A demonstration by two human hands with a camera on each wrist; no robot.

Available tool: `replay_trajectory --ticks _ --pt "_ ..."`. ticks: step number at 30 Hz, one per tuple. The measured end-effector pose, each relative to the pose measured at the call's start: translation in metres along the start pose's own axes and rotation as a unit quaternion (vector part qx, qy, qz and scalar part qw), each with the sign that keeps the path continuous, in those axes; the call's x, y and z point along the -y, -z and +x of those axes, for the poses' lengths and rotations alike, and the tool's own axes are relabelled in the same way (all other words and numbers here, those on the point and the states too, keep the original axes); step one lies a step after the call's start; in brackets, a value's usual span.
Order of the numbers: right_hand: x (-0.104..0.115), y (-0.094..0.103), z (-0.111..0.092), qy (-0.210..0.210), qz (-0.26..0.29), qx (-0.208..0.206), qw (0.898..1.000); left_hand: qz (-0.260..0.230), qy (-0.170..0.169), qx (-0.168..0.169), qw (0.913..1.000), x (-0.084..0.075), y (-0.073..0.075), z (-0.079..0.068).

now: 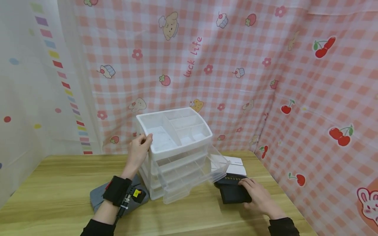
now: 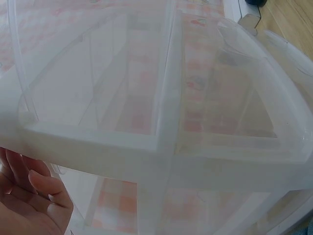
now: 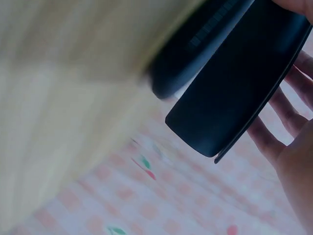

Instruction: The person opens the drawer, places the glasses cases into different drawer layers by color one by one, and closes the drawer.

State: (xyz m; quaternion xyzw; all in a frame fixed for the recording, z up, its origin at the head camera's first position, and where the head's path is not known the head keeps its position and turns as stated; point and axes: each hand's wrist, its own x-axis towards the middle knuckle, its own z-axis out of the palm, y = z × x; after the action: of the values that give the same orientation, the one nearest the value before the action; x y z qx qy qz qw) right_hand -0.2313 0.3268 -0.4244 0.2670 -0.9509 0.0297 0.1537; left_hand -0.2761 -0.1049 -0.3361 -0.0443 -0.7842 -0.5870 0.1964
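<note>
A white plastic drawer organizer [image 1: 181, 149] with a divided top tray stands mid-table. One clear drawer [image 1: 177, 195] sticks out of its front, tilted downward. My left hand [image 1: 138, 152] grips the organizer's upper left edge; in the left wrist view, the fingers [image 2: 36, 188] curl beside its white frame. My right hand [image 1: 260, 198] holds a flat black wallet-like item [image 1: 234, 194], thumb on one face and fingers behind it in the right wrist view. Close behind that item lies a black case [image 1: 231, 179] with small gold lettering.
A grey fabric pouch [image 1: 98, 196] lies left of the organizer, partly behind my left forearm. White boxes [image 1: 236, 169] sit at the organizer's right, behind the black case. Checked pink curtains [image 1: 183, 65] hang at the back and right edges of the wooden table [image 1: 59, 183].
</note>
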Motion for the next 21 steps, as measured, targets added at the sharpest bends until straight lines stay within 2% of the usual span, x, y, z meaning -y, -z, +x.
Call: replay_trajectory --ticks 3,8,21 --pt "0.003 0.015 0.001 0.003 -0.018 -0.027 0.999 0.005 -0.001 0.000 1.0000 0.000 0.000 0.000" --pt "-0.001 0.036 0.003 0.038 -0.064 -0.095 0.993 0.010 -0.001 -0.005 0.9999 0.000 0.001 -0.001" --pt "-0.014 0.087 0.017 0.041 -0.115 -0.161 0.979 0.004 -0.008 0.004 0.9999 -0.001 0.001 -0.002"
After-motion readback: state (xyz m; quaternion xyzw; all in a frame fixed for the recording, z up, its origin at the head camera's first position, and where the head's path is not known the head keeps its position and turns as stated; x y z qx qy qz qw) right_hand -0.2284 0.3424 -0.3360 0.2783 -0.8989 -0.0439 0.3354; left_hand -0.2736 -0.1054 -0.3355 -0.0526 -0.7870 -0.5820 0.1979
